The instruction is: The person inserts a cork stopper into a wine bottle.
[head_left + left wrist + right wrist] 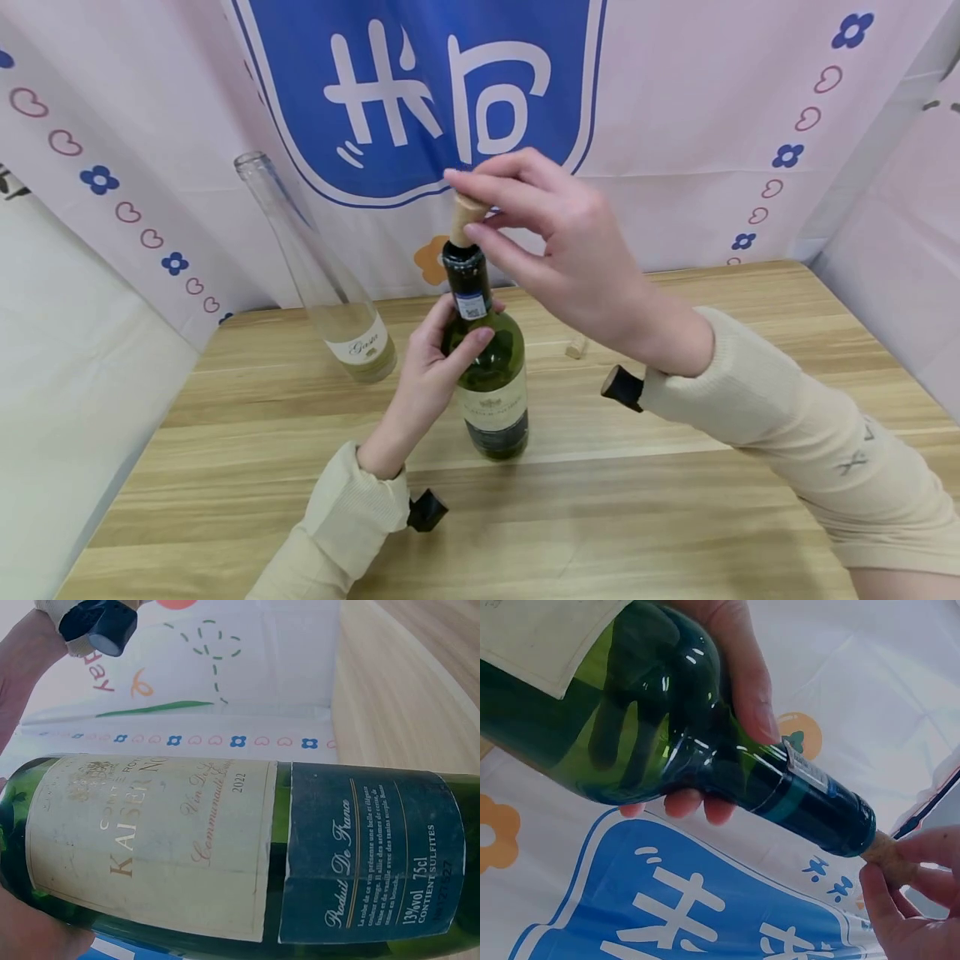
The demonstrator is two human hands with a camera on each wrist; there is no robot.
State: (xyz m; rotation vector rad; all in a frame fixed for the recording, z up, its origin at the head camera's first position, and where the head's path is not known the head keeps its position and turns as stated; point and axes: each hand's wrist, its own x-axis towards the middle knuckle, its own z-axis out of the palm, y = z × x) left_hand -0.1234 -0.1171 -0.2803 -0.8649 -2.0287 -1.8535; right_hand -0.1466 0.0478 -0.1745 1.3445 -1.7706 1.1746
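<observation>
In the head view, the green bottle (498, 358) stands on the wooden counter (600, 517), near the middle of the frame. The left hand (442, 350) grips it around the shoulder and lower neck, thumb across the near side. Just above centre, the right hand (562, 233) pinches a pale cork (467, 221) at the bottle's mouth, thumb on one side and fingers over the top. Left of centre stands a clear bottle (360, 333) with a white label reading "Gasta". A small cork piece (576, 347) lies on the counter right of the green bottle. Both arms wear cream sleeves (757, 400), with a black device (427, 510) at each wrist. Behind hangs a pale cloth (667, 167) with a blue shield, hearts and flowers.

In the left wrist view, the green bottle spans the lower half sideways, showing a cream label (150, 840) marked "2022" and a dark label (371, 859) reading "Produit De France". Part of the left hand shows at lower left.

In the right wrist view, the bottle slants from upper left to lower right. The left hand wraps it from the top centre, fingertips showing below. At lower right, the right hand pinches the cork at the mouth; how deep it sits is unclear.
</observation>
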